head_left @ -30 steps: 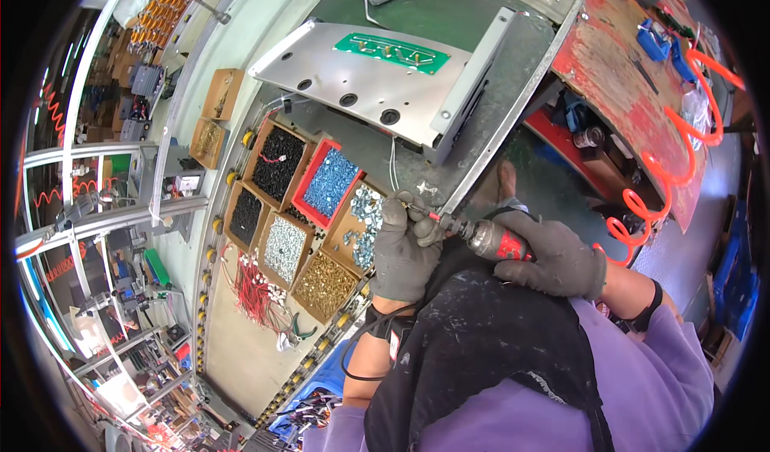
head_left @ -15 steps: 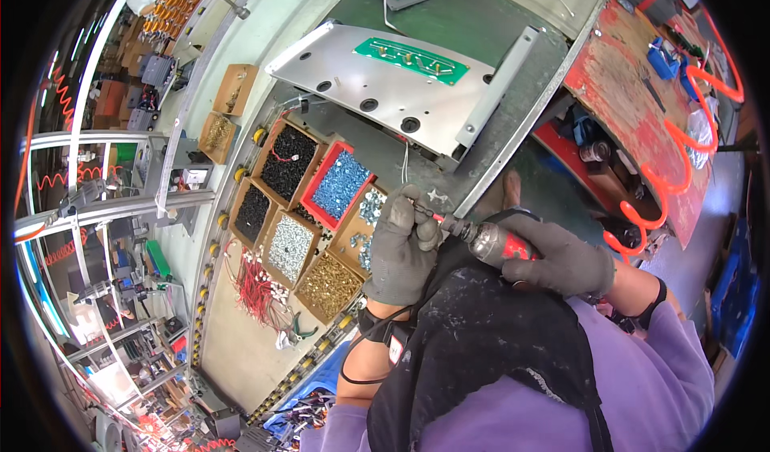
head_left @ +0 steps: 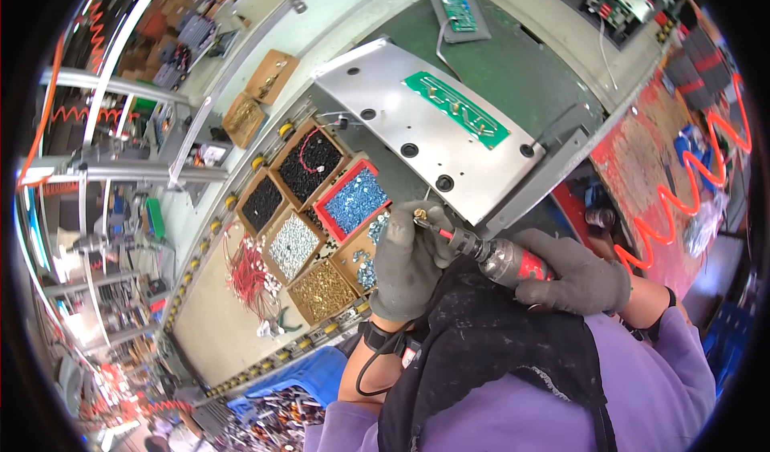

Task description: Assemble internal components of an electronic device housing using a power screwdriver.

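My right hand [head_left: 573,271], in a grey glove, is wrapped round a red and silver power screwdriver [head_left: 503,261]. The tool's bit points left and up, toward my left hand [head_left: 405,271]. That hand, also gloved in grey, pinches a small brass-coloured fastener [head_left: 419,214] at the bit's tip. Both hands are held close together in front of my black apron. Just beyond them rests a silver metal panel [head_left: 377,91] with dark round grommets. On top of it sits a long green circuit board [head_left: 457,109].
Left of my hands stand trays of small parts: a red tray [head_left: 323,211] of blue pieces, a box of brass-coloured screws [head_left: 321,290], and boxes of black and silver parts. Red wires [head_left: 247,271] lie beside them. A coiled orange hose [head_left: 682,199] hangs at the right.
The view has turned, so the panel and trays sit differently in the picture. The brass-coloured fastener now shows at my left fingertips. Both hands keep their grip.
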{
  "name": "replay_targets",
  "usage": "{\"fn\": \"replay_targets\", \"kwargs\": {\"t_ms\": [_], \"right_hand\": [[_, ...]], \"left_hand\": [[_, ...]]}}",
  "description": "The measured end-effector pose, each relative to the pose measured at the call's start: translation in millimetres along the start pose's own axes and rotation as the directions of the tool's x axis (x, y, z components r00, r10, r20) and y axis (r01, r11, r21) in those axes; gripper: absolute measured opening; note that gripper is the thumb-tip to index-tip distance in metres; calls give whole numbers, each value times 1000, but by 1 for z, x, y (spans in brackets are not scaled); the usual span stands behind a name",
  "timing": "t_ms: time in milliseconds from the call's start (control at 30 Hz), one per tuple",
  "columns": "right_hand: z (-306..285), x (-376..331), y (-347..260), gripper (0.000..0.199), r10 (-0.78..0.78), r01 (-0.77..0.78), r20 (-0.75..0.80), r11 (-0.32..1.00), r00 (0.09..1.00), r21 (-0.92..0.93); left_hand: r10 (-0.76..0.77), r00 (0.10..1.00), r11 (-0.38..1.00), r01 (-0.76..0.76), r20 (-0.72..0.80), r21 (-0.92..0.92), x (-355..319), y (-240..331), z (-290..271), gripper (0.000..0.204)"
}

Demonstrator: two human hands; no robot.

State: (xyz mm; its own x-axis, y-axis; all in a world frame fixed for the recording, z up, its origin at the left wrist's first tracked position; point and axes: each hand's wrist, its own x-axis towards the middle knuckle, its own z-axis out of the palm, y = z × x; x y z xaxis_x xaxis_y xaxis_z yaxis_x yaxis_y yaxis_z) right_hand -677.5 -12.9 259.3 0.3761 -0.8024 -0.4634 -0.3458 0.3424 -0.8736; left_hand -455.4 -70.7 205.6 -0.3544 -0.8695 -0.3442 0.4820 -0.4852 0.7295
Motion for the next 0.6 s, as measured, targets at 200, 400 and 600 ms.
{"fn": "replay_targets", "kwargs": {"t_ms": [200, 400, 600], "right_hand": [[-10, 11, -6, 56, -20, 30, 168, 998, 986, -56], [-5, 10, -6, 57, 10, -11, 175, 1000, 985, 7], [2, 7, -7, 56, -49, 54, 146, 998, 988, -29]], "left_hand": [[186, 979, 978, -176, 82, -113, 4, -1, -17, 32], [152, 988, 984, -149, 23, -98, -11, -6, -26, 26], [140, 990, 988, -139, -1, -62, -14, -1, -29, 25]]}}
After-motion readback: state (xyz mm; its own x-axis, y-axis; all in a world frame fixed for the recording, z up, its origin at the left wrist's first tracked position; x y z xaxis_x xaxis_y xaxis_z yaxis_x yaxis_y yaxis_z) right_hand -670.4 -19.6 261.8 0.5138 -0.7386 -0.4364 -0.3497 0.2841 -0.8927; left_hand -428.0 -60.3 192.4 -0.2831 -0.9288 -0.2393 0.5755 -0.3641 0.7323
